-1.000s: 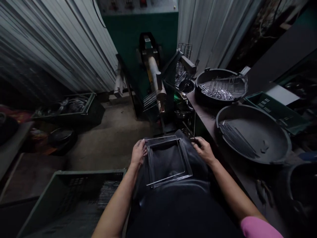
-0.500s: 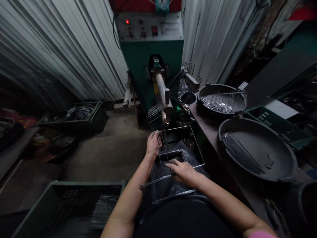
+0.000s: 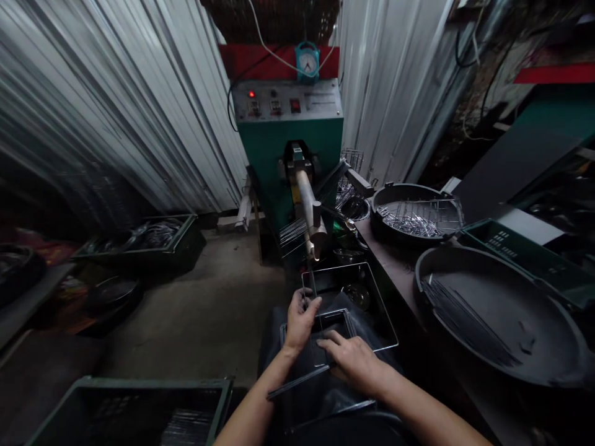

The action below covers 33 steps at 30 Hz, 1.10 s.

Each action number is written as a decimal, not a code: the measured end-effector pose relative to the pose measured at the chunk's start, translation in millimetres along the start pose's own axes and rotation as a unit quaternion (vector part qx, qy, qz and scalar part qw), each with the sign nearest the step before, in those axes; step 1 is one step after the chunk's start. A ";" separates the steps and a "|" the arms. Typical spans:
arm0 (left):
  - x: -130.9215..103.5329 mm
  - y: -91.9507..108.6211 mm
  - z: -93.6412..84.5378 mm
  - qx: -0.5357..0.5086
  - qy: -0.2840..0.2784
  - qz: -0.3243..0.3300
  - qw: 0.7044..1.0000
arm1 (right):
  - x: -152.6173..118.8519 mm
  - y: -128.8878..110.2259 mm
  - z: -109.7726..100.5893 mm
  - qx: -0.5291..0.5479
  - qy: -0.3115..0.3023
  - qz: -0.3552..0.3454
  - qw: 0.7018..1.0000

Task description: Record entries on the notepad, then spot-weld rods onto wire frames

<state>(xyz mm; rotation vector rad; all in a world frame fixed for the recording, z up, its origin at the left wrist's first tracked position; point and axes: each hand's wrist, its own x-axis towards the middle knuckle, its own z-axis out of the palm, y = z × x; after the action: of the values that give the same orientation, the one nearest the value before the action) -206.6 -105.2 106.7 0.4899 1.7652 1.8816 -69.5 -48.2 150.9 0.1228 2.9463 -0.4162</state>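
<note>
A thin rectangular wire frame [image 3: 382, 303] extends to the right below the machine's rod-like electrode [image 3: 310, 207]. My left hand [image 3: 300, 317] is closed around the left side of this frame, thumb and fingers together. My right hand [image 3: 351, 356] is closed at the frame's near edge, its fingertips beside a thin upright wire; exactly what they pinch is too small to tell. Beneath my hands, a stack of smaller wire frames [image 3: 297, 383] lies on my dark-covered lap.
A green machine [image 3: 264, 141] stands ahead with a teal clock [image 3: 307, 63]. Round black trays at right hold short metal pieces [image 3: 411, 222] and dark rods [image 3: 465, 319]. Green crates [image 3: 153, 385] stand at left, and a bundle of wires [image 3: 292, 232] hangs beside the electrode.
The view has tilted up, so the scene sits lower. My left hand has shifted down along the frame, nearer my right hand, and its thumb now points toward the wire.
</note>
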 end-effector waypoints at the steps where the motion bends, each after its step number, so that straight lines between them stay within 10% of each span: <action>1: 2.0 1.1 1.5 -0.005 -0.005 -0.001 1.000 | 0.4 0.6 -0.8 0.004 0.004 0.003 1.000; 26: 10.2 10.5 13.5 -0.070 -0.120 -0.049 0.989 | 8.6 23.9 -22.2 0.058 0.028 -0.006 0.998; 33: 36.4 19.2 2.0 -0.087 -0.135 -0.062 0.985 | 8.2 57.5 -15.2 0.165 0.164 0.026 0.972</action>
<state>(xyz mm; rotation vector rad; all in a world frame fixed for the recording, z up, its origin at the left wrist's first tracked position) -237.0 -82.6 122.9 0.5293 1.4094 1.7705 -73.8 11.6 148.5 0.3389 3.1514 -0.9625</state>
